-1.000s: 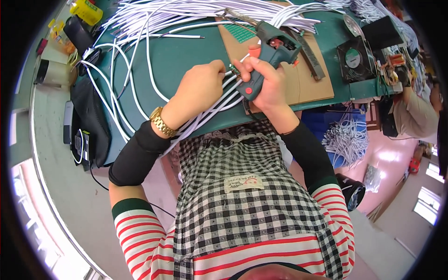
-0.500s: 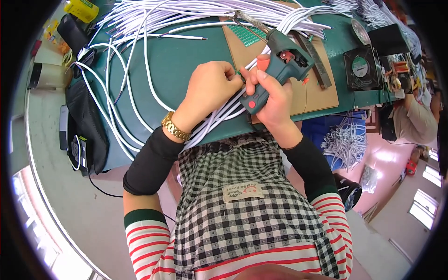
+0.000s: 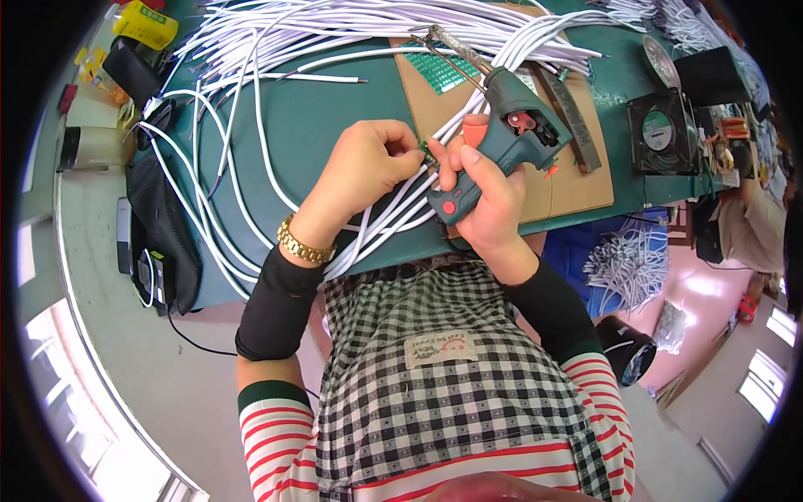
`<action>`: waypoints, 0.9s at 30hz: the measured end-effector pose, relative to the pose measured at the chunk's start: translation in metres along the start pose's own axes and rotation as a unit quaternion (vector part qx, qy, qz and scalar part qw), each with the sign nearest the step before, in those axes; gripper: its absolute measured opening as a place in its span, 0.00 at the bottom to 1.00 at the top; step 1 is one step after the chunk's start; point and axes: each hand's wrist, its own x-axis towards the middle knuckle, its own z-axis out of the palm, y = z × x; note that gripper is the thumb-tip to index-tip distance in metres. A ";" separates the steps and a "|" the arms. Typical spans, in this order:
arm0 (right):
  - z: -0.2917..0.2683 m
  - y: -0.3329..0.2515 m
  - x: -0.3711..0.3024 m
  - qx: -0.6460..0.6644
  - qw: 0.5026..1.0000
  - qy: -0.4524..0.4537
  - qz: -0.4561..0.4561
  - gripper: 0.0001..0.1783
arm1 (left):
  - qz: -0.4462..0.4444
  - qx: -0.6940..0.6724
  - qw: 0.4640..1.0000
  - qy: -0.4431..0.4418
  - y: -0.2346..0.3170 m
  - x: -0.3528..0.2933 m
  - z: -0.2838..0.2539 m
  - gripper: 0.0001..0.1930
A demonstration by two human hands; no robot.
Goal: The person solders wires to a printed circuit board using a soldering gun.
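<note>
My right hand (image 3: 493, 205) is wrapped round the grip of a dark green soldering gun (image 3: 505, 90) with an orange-red trigger. The gun's metal tip points to the far left, over the cardboard. My left hand (image 3: 364, 171) is closed, thumb and fingertips pinching a small green circuit board (image 3: 427, 153). The board sits between both hands, close to my right fingertips; whether those touch it I cannot tell. White cables (image 3: 393, 222) run beneath both hands and over the bench's near edge.
A cardboard sheet (image 3: 595, 194) carries a green circuit-board panel (image 3: 435, 72) and a dark metal bar (image 3: 577, 134). White cables (image 3: 335, 29) are heaped at the back. A small fan (image 3: 661, 134) stands at right. A black bag (image 3: 163, 226) lies at left. More cables (image 3: 627, 263) sit low at right.
The view has shifted slightly. My left fingertips sit a little further from my right ones, and more of the small board shows between them. The soldering gun stays in my right hand.
</note>
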 end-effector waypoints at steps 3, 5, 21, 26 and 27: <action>0.003 0.002 0.002 0.004 1.000 0.011 0.003 0.17 | -0.063 -0.027 0.998 0.002 0.007 -0.002 -0.003 0.07; 0.004 0.002 0.002 0.011 1.000 0.013 0.008 0.17 | -0.089 -0.053 0.995 -0.004 0.007 -0.001 -0.006 0.07; 0.011 0.011 0.006 0.000 1.000 0.023 0.014 0.19 | -0.144 -0.052 0.988 0.029 0.004 -0.006 -0.011 0.06; 0.011 0.009 0.004 0.005 1.000 -0.004 -0.007 0.22 | -0.146 -0.089 0.985 0.020 -0.003 -0.004 -0.016 0.05; 0.012 0.008 0.001 0.030 1.000 -0.002 -0.003 0.22 | -0.147 -0.090 0.985 0.019 -0.003 -0.005 -0.017 0.05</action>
